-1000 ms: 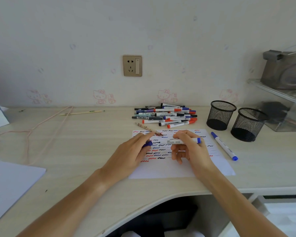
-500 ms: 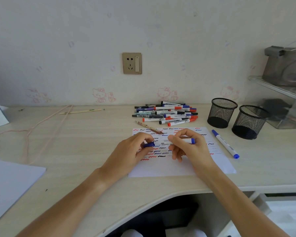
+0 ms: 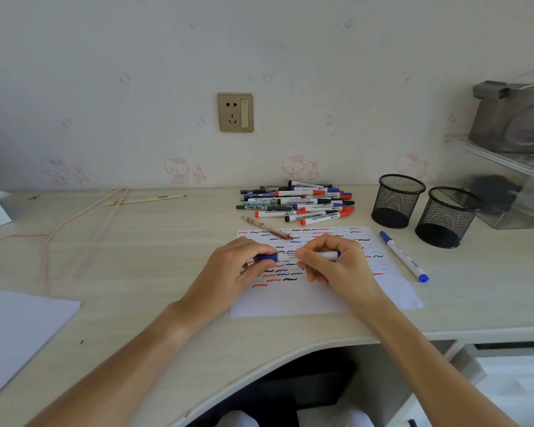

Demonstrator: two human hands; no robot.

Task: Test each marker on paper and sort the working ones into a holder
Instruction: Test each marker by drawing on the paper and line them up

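A blue marker [image 3: 287, 257] lies level between both hands, just above the white test paper [image 3: 321, 300] that is covered in red, blue and black squiggles. My left hand [image 3: 238, 266] pinches its blue cap end. My right hand [image 3: 336, 263] grips the white barrel, and the blue tail shows past my fingers. A pile of several markers [image 3: 302, 204] lies behind the paper. Two black mesh holders [image 3: 396, 200] [image 3: 447, 215] stand at the right; I see no markers in them. Another blue marker [image 3: 403, 255] lies capped on the desk right of the paper.
A brown pencil [image 3: 269, 228] lies across the paper's top left corner. A pink cord [image 3: 84, 217] and a pale stick [image 3: 142, 199] lie at the back left. White sheets [image 3: 16, 331] sit at the near left. A clear shelf unit [image 3: 506, 180] stands at the far right.
My hands have drawn together, so the blue cap now sits against the marker's barrel. The marker has stayed over the paper.
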